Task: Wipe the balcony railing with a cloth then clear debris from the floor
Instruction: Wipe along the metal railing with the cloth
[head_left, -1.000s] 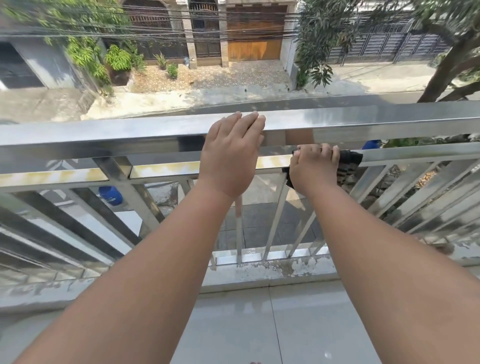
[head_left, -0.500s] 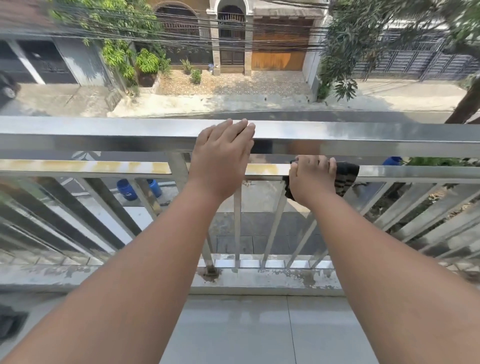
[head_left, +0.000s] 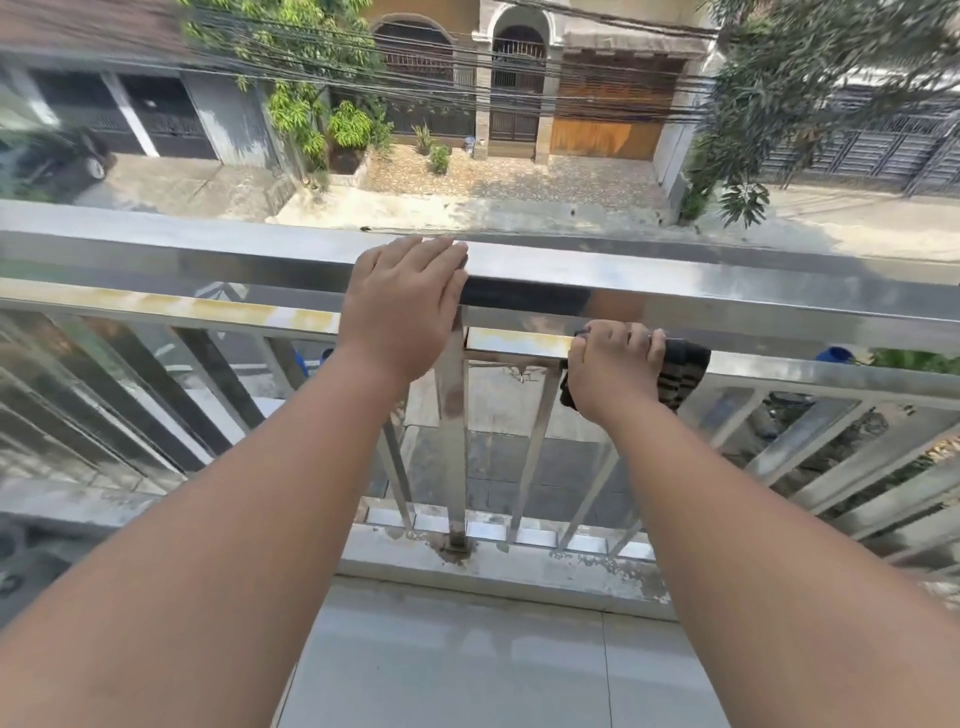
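- Railing (head_left: 675, 291): a polished steel balcony rail runs across the view from left to right, with a broad top bar, a thinner second bar (head_left: 514, 343) just beneath it, and slanted and upright balusters below.
- The second bar carries yellowish stains along its left and middle stretches.
- Cloth (head_left: 683, 371): a dark, striped rag lies draped over the second bar, right of centre, its ends hanging down on the near side.
- Right hand (head_left: 610, 371): curled closed around the cloth, fingers folded over the top of the second bar and pressing the rag against the metal.
- Left hand (head_left: 402, 306): flat and open, palm down, fingers together, resting on the near edge of the top bar; it holds nothing.
- The two hands are near each other, the left one higher and to the left.
- Floor (head_left: 467, 665): pale tiles at the foot of the railing, bordered by a low concrete kerb (head_left: 519, 569) with flaking, grimy patches where the posts are set.
- Beyond the bars lie a street, houses with gates, and trees.
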